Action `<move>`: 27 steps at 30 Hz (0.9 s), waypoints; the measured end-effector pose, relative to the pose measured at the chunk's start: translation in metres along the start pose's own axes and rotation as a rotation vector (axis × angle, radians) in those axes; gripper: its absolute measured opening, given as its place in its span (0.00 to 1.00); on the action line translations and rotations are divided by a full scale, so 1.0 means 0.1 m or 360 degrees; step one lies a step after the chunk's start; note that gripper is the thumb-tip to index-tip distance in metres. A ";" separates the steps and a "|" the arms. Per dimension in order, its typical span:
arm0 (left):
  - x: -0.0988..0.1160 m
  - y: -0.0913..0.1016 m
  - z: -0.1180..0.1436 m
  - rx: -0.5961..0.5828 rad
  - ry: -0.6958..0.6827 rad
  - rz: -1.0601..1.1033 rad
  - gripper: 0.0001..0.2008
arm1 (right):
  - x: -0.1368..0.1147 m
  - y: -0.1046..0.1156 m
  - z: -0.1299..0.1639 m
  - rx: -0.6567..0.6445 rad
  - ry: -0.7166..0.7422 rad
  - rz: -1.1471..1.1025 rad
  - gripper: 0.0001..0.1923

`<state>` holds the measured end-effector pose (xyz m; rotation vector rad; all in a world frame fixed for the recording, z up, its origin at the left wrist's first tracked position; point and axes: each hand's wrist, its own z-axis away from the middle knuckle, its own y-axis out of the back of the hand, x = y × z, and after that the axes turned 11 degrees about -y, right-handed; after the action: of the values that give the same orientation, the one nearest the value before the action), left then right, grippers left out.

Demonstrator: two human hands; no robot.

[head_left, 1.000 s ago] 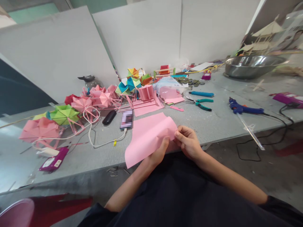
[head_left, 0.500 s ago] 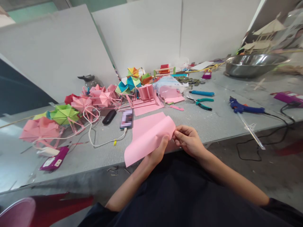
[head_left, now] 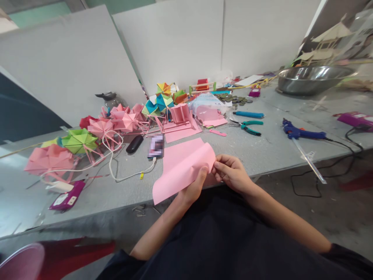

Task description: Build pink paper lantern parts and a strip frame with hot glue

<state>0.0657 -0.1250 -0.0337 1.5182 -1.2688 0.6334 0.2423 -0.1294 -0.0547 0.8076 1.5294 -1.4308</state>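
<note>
I'm pinching the curled, pink paper sheet with left fingers and right fingers, favouring light, even tension between them.

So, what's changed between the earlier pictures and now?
Only a little: the right hand and the right end of the curled pink paper have shifted slightly left. Both hands keep hold, the left hand with its thumb on top. The pliers and glue gun stayed put.

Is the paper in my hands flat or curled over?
Curled over: the near side of the pink sheet bends back over the rest, with the thumb of your left hand on the curve.
</note>
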 end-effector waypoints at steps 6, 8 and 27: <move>-0.05 0.01 0.00 -0.0092 -0.0113 0.0023 0.17 | 0.01 0.03 -0.01 -0.0139 -0.0033 -0.0033 0.21; -0.04 0.01 0.00 -0.0114 -0.0148 0.0057 0.18 | 0.01 0.04 -0.01 -0.0164 -0.0030 -0.0018 0.21; 0.00 0.02 -0.01 -0.0107 -0.0145 0.0049 0.19 | 0.00 0.03 -0.02 -0.0234 -0.0018 0.0050 0.24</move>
<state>0.0646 -0.1241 -0.0325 1.4890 -1.3712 0.5415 0.2450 -0.1270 -0.0562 0.7302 1.5864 -1.2815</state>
